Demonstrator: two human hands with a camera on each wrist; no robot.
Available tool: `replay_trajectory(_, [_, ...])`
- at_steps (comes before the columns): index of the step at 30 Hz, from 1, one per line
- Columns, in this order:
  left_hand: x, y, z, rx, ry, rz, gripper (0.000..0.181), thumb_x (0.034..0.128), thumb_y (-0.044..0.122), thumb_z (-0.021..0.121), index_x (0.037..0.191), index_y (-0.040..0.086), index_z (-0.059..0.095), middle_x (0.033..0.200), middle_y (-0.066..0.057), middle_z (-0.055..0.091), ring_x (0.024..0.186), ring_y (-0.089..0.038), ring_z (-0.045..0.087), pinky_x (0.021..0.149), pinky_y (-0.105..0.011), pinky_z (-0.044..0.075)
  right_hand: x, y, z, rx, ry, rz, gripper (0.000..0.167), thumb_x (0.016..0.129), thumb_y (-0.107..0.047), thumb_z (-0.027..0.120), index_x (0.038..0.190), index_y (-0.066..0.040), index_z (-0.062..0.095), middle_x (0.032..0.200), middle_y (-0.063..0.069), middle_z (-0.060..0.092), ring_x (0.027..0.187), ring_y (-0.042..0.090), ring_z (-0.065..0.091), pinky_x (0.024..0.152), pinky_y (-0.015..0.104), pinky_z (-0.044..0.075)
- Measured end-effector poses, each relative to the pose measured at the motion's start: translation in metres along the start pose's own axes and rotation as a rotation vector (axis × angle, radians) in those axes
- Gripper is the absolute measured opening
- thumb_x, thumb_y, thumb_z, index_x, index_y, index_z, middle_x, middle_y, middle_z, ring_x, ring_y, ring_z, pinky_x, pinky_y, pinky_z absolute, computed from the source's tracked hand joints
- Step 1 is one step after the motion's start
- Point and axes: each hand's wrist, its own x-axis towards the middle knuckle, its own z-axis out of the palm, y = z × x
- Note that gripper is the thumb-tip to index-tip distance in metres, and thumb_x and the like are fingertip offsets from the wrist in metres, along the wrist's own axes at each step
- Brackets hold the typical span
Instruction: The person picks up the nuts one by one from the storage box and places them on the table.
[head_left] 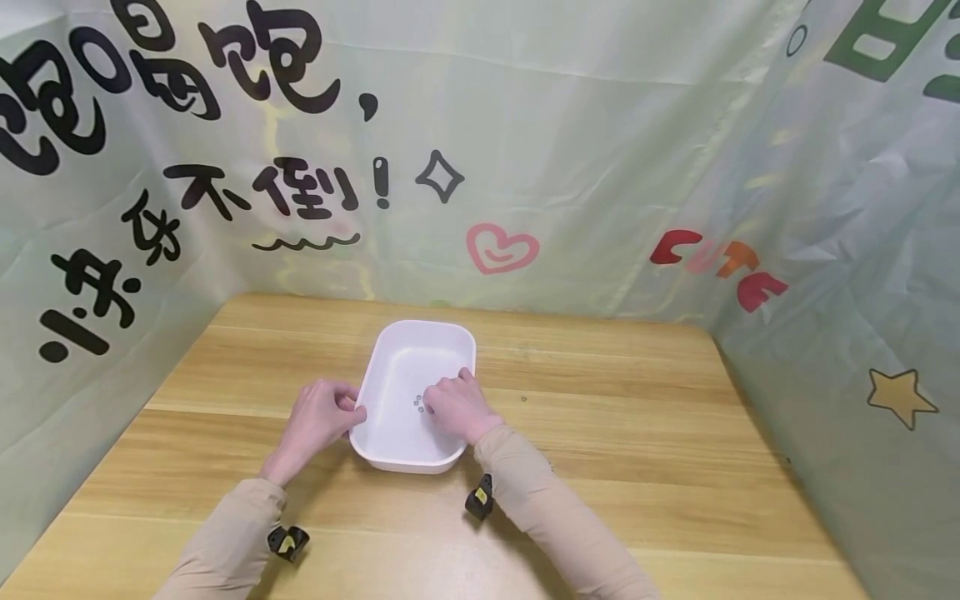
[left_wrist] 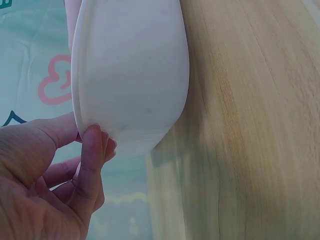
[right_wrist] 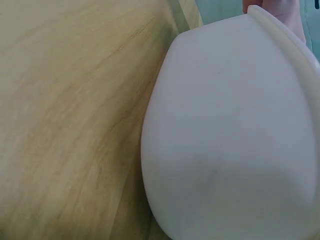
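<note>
A white rectangular plastic basin [head_left: 397,446] stands on the wooden table. My left hand [head_left: 321,415] pinches its left rim between thumb and fingers, and the left wrist view shows this grip close up. My right hand [head_left: 459,406] reaches over the right side into the basin, fingers bent downward. Its fingertips are hidden, so whether they hold anything cannot be seen. Several tiny grey ring-like pieces [head_left: 418,403] lie on the basin floor beside those fingers. In the right wrist view the basin's outer wall [right_wrist: 225,120] covers the right hand's work.
One similar tiny piece [head_left: 523,398] lies on the table [head_left: 615,400] right of the basin. Another small speck [head_left: 552,467] sits by the right sleeve. Printed cloth [head_left: 570,150] hangs behind and at both sides. A small black device [head_left: 480,497] is attached at each wrist.
</note>
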Motion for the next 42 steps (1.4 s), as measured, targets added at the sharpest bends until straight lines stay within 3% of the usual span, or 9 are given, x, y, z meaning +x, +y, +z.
replay_trajectory(8, [-0.0004,0.0006,0.0,0.001,0.0,-0.002,0.026,0.0793,0.005,0.069,0.101,-0.008,0.071,0.082,-0.017,0.075,0.057,-0.014,0.068,0.051,-0.025,0.055,0.0003,-0.0019,0.0018,0.016,-0.009,0.031,0.018,0.086,-0.007,0.066,0.073,-0.019,0.07,0.073,-0.005,0.07,0.066,0.011,0.054,0.1,0.042,0.041])
replay_trajectory(16, [-0.0008,-0.0002,0.0005,0.012,0.001,-0.002,0.025,0.0792,0.005,0.069,0.101,-0.008,0.071,0.081,-0.018,0.076,0.056,-0.015,0.068,0.051,-0.025,0.054,0.0005,-0.0039,0.0025,-0.005,-0.038,0.043,0.014,0.09,-0.012,0.064,0.081,-0.018,0.072,0.085,-0.001,0.076,0.083,0.017,0.069,0.118,0.055,0.034])
replay_trajectory(25, [-0.0013,0.0002,0.0004,0.01,0.0,-0.002,0.026,0.0794,0.004,0.069,0.102,-0.009,0.071,0.082,-0.018,0.075,0.057,-0.015,0.069,0.051,-0.025,0.055,-0.0013,-0.0029,0.0007,-0.003,-0.036,0.032,0.016,0.088,-0.011,0.066,0.073,-0.017,0.065,0.074,-0.003,0.069,0.07,0.014,0.059,0.113,0.051,0.037])
replay_trajectory(32, [-0.0017,0.0009,0.0006,-0.002,-0.006,-0.006,0.026,0.0799,0.004,0.069,0.102,-0.009,0.07,0.082,-0.019,0.075,0.056,-0.016,0.069,0.051,-0.026,0.056,-0.0037,-0.0008,-0.0008,0.016,0.01,0.012,0.021,0.074,-0.012,0.077,0.063,-0.019,0.061,0.061,-0.008,0.06,0.061,0.012,0.049,0.091,0.037,0.039])
replay_trajectory(39, [-0.002,0.0012,0.0005,0.004,-0.005,-0.007,0.027,0.0799,0.005,0.069,0.102,-0.009,0.071,0.083,-0.019,0.075,0.056,-0.016,0.069,0.051,-0.026,0.056,-0.0053,0.0003,0.0015,0.044,0.061,-0.001,0.027,0.078,-0.007,0.071,0.058,-0.019,0.058,0.056,-0.008,0.055,0.057,0.01,0.045,0.1,0.044,0.041])
replay_trajectory(42, [-0.0019,0.001,0.0005,0.005,-0.004,-0.005,0.027,0.0798,0.005,0.069,0.102,-0.009,0.071,0.083,-0.02,0.076,0.055,-0.016,0.069,0.051,-0.026,0.055,-0.0058,0.0011,0.0027,0.062,0.086,-0.016,0.025,0.081,-0.005,0.068,0.06,-0.019,0.064,0.058,-0.008,0.059,0.059,0.01,0.047,0.106,0.049,0.04])
